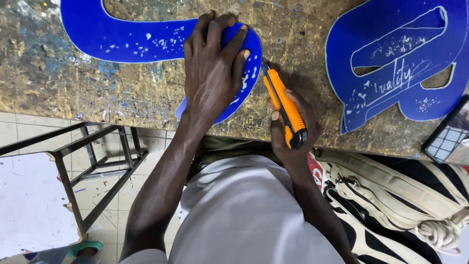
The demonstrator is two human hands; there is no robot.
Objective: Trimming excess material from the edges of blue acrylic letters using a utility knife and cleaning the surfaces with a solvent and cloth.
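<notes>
The left hand (pixel 212 68) lies flat, palm down, on the rounded end of a curved blue cut-out sheet (pixel 122 36), its fingers (pixel 215 29) spread and pressing the sheet against the paint-spattered wooden bench (pixel 58 88). The sheet sweeps in from the far left of the bench and ends near the bench's near edge, partly under that hand.

The right hand (pixel 293 127) is wrapped shut around an orange utility knife (pixel 286 107), thumb along the handle, with the blade end pointing away from the person and its tip just at the right rim of the blue sheet's rounded end. The hand sits at the near edge of the bench.

Toward the far right corner lies a second blue cut-out shape (pixel 395 63) with white scored outlines, well apart from the knife. A dark phone-like device (pixel 449 134) rests at the right edge. Below the bench are a metal stool frame (pixel 93 161) on tiled floor and a cream-and-black bag (pixel 400 195).
</notes>
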